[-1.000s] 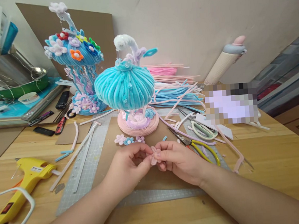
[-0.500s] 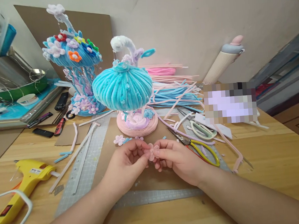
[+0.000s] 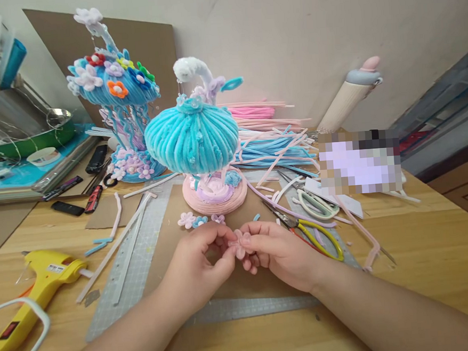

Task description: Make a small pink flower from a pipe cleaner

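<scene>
A small pink pipe-cleaner flower (image 3: 239, 245) is pinched between my two hands above a brown cardboard sheet (image 3: 171, 255). My left hand (image 3: 203, 255) grips its left petals between thumb and fingers. From the other side, my right hand (image 3: 277, 250) presses its thumb against the right petals, other fingers curled below. Just beyond my left hand lie a pink flower (image 3: 186, 220), a blue flower (image 3: 199, 222) and a lilac flower (image 3: 218, 219). Behind them stands a turquoise pipe-cleaner lamp shape (image 3: 191, 135) on a round pink base (image 3: 216, 204).
A yellow glue gun (image 3: 36, 280) with a white stand lies at left. To the right are yellow-handled pliers (image 3: 322, 239) and green-handled scissors (image 3: 318, 204). Bundles of pipe cleaners (image 3: 274, 148) fill the back. A second, flower-covered blue piece (image 3: 113, 87) rises at the back left.
The pink flower has turned slightly and sits a little lower and to the right, with more petals showing. My left fingers have shifted, uncovering more of the small flowers behind.
</scene>
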`<state>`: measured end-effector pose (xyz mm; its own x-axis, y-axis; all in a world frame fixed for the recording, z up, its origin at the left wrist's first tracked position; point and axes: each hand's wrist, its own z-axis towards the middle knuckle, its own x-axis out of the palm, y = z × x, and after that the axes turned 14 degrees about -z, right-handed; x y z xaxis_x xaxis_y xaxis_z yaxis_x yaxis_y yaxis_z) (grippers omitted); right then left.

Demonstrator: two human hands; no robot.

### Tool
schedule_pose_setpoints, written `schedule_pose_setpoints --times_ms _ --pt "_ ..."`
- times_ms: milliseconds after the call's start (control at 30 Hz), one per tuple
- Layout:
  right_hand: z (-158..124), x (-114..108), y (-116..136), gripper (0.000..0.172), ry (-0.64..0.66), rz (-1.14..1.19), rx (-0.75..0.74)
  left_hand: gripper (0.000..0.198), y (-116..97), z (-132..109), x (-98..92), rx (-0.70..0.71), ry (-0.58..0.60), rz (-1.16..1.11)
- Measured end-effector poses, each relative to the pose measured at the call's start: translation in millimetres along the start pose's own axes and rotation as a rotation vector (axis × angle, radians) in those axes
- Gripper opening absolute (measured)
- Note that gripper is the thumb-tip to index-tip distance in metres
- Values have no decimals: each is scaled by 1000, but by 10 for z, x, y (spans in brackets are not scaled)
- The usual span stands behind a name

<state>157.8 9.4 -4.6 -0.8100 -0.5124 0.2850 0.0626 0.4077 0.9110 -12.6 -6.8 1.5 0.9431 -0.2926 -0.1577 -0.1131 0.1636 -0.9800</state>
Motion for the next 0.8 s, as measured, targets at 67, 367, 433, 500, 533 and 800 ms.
schedule_pose_setpoints --times_ms 67,367,433,500,533,800 --pt "-4 5 -8 15 -4 25 0 8 8 -14 -3 20 -9 30" --pt "-13 13 -19 19 -9 67 12 7 19 -6 3 2 10 -24" --pt "-12 11 -20 19 -18 62 18 7 10 -2 -1 -13 18 -40" --pt "-9 10 -20 20 -21 53 25 7 -3 3 -2 -34 28 -75" --pt "-8 10 -20 20 -18 50 26 7 -10 8 0 -51 30 -105" --pt "-5 54 -6 19 -72 47 6 9 -41 79 37 -234 -166 -467"
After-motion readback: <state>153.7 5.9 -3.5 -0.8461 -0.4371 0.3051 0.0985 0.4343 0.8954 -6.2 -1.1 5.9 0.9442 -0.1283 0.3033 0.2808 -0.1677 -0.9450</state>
